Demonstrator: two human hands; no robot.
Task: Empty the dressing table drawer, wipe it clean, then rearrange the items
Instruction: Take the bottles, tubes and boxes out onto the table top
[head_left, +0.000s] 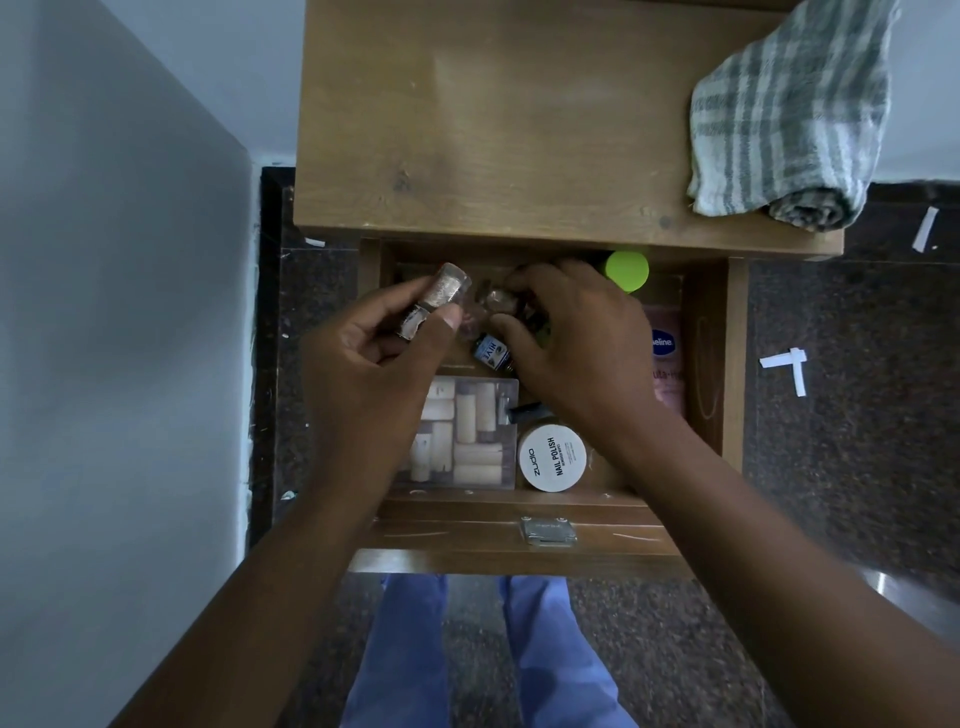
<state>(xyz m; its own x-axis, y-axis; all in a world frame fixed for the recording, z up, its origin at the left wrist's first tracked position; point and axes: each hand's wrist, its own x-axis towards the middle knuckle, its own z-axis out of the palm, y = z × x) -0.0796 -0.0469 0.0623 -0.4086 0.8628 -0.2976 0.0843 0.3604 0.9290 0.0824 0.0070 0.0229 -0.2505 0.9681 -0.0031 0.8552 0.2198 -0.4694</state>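
The wooden drawer (709, 364) is pulled open under the table top (493, 119). My left hand (374, 353) holds a small glittery nail polish bottle (441, 296) above the drawer's left side. My right hand (576, 332) reaches into the back of the drawer, fingers curled round small glass bottles (498, 301). A dark labelled bottle (493, 353) lies between my hands. A clear box of pale tubes (467, 436) and a white nail polish remover tub (552, 457) sit at the front. A pink lotion bottle (665, 358) with a green-capped item (627, 270) lies on the right.
A folded grey checked cloth (784, 119) lies on the table top's right corner. A pale wall (119, 312) stands close on the left. Dark speckled floor (852, 395) with white paper scraps (787, 364) surrounds the table. My blue trousers (405, 654) show below the drawer.
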